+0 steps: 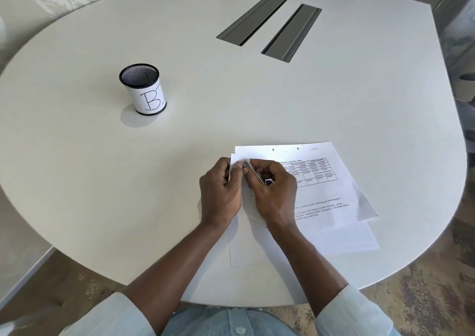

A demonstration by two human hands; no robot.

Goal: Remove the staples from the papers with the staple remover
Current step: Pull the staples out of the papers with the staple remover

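Head view showed the thin, floppy papers (321, 199) flat on the table (231, 91), left hand (221, 191) pinching their tear-prone corner, right hand (272, 194) closed around the staple remover (257, 173).

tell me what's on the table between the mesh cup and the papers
Nothing: in the head view, bare white table separates the mesh cup from the papers.

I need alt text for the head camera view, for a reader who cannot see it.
Two bare hands meet at the top left corner of a stack of printed papers on a white table; the right hand holds a small metal staple remover, the left hand pinches the corner. A mesh cup stands far left.
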